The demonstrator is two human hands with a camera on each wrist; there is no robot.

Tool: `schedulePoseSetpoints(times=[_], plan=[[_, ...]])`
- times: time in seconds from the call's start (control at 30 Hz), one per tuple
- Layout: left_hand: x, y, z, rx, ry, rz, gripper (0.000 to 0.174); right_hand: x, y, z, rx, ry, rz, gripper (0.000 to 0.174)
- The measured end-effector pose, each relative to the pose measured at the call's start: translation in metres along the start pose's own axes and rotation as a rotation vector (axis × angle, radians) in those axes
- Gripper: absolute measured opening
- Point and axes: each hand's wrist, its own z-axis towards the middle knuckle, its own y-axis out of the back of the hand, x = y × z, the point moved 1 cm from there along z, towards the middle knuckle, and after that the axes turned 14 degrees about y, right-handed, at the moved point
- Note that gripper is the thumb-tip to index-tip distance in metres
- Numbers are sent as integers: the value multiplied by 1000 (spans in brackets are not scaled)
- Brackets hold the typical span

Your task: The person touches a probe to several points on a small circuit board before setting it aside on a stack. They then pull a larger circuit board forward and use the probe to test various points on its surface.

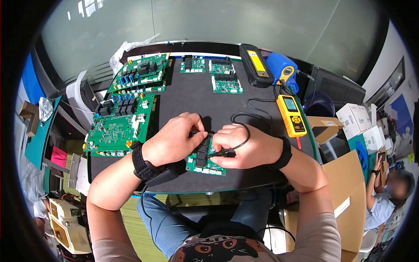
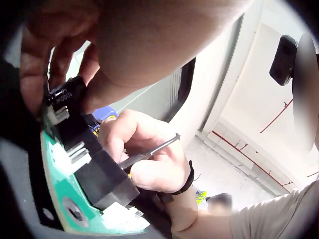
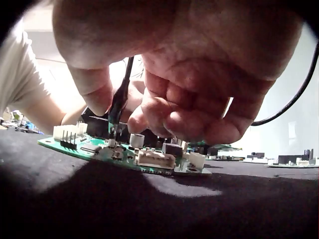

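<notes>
Right now, the small circuit board [image 1: 217, 168] is between the two hands, near the front edge of the dark tabletop [image 1: 183, 98]. The left hand [image 1: 173, 137] grips it at one end, fingers and thumb around its row of black blocks [image 1: 201, 153]. The right hand [image 1: 244, 145] pinches the end of a black cable [image 3: 119, 99], pointed down at the board's small parts (whether the tip actually touches metal, I cannot tell). Beyond the right hand, a yellow meter [image 1: 291, 117] with a lit screen lies near a blue device [image 1: 281, 66] and a black-and-yellow case [image 1: 256, 65]. Bigger green boards [image 1: 120, 126] are stacked at the left, and three smaller boards [image 1: 227, 84] sit at the far side.
</notes>
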Motion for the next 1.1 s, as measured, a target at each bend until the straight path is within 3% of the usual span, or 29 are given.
schedulePoseSetpoints(times=[0.33, 0.67, 1.1], plan=[[2, 0, 1, 3, -7, 10, 16, -11, -3, -1, 6, 23, 171, 18], [1, 0, 0, 22, -3, -5, 15, -10, -4, -4, 61, -15, 151, 19], [2, 0, 1, 29, -20, 12, 14, -13, -7, -8, -20, 22, 63, 16]])
